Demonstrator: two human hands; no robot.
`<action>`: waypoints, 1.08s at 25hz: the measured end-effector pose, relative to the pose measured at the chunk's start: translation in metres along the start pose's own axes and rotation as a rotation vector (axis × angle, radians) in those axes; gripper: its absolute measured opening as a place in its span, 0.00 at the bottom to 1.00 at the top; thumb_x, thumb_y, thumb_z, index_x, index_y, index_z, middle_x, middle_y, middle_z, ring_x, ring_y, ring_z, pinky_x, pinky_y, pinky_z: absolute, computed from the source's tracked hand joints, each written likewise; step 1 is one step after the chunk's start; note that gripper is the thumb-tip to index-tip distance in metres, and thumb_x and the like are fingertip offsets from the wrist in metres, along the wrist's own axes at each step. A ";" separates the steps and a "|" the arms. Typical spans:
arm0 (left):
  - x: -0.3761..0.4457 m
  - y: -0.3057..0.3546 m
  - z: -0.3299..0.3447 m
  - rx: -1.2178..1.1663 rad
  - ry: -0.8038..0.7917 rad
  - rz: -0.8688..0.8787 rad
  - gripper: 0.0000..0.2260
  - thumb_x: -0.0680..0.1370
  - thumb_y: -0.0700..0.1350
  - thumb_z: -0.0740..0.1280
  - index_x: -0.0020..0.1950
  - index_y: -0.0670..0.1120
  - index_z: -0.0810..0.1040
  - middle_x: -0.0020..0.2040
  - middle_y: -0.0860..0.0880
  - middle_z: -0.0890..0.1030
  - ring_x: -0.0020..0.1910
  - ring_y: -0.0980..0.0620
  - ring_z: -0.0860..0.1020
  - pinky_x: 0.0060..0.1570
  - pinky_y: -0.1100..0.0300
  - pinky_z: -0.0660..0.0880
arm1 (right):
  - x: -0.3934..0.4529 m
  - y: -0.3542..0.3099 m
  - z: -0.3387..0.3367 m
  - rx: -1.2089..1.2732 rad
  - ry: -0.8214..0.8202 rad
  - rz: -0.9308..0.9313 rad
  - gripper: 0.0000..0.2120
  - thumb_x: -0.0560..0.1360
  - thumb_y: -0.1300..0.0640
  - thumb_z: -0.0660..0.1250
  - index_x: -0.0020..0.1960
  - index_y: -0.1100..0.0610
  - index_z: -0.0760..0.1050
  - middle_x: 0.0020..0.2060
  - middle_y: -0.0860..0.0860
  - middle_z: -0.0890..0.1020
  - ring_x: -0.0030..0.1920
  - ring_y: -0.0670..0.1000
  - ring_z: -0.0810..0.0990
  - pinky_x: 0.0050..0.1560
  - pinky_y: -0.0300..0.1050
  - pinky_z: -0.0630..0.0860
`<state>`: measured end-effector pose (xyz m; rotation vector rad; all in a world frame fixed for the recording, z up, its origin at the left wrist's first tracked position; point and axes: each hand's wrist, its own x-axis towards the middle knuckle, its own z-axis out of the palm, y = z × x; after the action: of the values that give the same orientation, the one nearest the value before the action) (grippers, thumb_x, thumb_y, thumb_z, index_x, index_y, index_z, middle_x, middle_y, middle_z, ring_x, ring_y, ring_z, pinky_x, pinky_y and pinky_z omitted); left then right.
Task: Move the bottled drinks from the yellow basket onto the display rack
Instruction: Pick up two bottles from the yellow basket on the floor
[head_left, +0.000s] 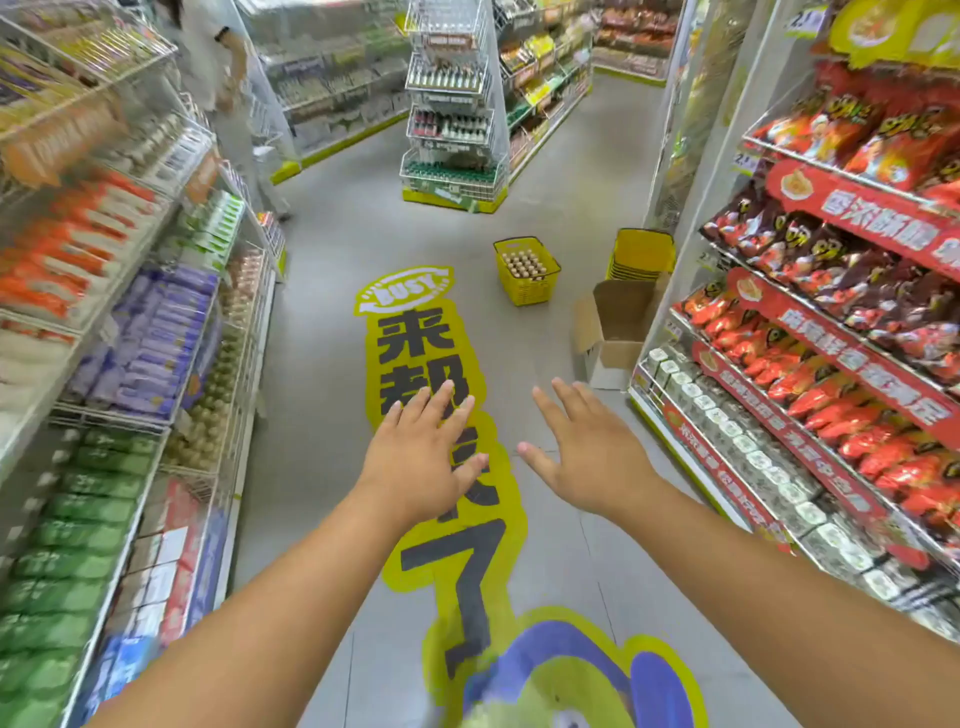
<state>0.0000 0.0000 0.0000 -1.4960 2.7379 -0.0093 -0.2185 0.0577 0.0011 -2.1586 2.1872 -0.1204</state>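
Note:
A yellow basket (530, 293) stands on the grey aisle floor ahead, packed with several upright bottled drinks (523, 264). Further down the aisle rises a wire display rack (453, 111) with several tiers of bottles on a yellow base. My left hand (426, 452) and my right hand (587, 447) stretch forward over the floor, palms down, fingers spread, holding nothing. Both hands are well short of the basket.
Stocked shelves line the aisle on the left (119, 322) and right (831, 332). An open cardboard box (615, 332) and a stack of yellow baskets (641, 257) sit by the right shelf. A person (223, 73) stands at the far left. A large yellow floor sticker (426, 364) runs down the aisle.

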 end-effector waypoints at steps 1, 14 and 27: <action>0.023 -0.006 -0.001 -0.013 -0.014 0.001 0.43 0.71 0.71 0.34 0.84 0.56 0.48 0.85 0.50 0.47 0.83 0.45 0.48 0.80 0.44 0.52 | 0.022 0.008 0.000 0.005 -0.027 0.009 0.48 0.70 0.27 0.35 0.84 0.50 0.50 0.84 0.54 0.53 0.83 0.57 0.51 0.80 0.55 0.55; 0.366 -0.186 -0.001 -0.054 0.122 0.092 0.36 0.78 0.70 0.46 0.83 0.55 0.53 0.84 0.49 0.51 0.82 0.43 0.52 0.78 0.42 0.55 | 0.379 0.041 0.001 -0.003 0.013 0.098 0.41 0.79 0.29 0.45 0.84 0.50 0.50 0.84 0.54 0.53 0.83 0.56 0.50 0.80 0.53 0.53; 0.707 -0.317 0.003 -0.070 0.120 0.187 0.38 0.75 0.69 0.49 0.80 0.51 0.65 0.81 0.45 0.63 0.78 0.39 0.64 0.74 0.39 0.64 | 0.729 0.098 0.009 0.053 0.107 0.152 0.48 0.70 0.27 0.37 0.84 0.52 0.54 0.83 0.55 0.57 0.83 0.58 0.54 0.80 0.54 0.55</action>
<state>-0.1145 -0.7660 -0.0090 -1.2873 2.9926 -0.0001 -0.3246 -0.6704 -0.0121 -1.9942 2.3671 -0.2891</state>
